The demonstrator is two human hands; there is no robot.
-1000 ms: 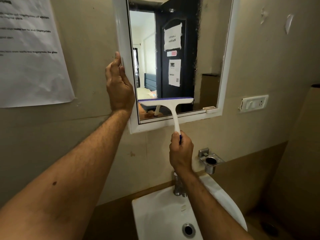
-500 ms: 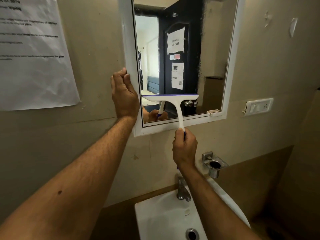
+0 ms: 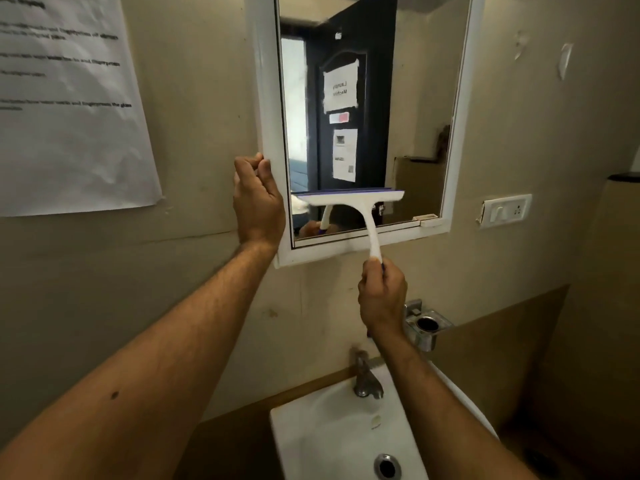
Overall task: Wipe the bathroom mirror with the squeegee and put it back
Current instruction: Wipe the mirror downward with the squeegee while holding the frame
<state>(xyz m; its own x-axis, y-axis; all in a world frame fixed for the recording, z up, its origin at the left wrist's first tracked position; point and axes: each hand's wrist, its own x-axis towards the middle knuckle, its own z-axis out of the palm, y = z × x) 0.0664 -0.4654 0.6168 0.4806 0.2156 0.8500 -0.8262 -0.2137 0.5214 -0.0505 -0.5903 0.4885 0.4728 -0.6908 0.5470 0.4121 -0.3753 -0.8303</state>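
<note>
Step in hand, as I judge it: wiping, squeegee blade laid level across the lower-left glass of the mirror; right hand below the mirror's frame, fingers clamped round the handle; left hand curled round the mirror's left frame edge. Next I would draw the blade down to the bottom frame (keeping it flat). Against a second ago, the blade sits slightly nearer the mirror's right side and the left hand lower on the frame.

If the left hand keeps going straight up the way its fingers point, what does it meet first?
Probably nothing new: the left hand already holds the left side of the mirror frame, and that side runs straight up out of the picture. It would likely just slide along it.
</note>
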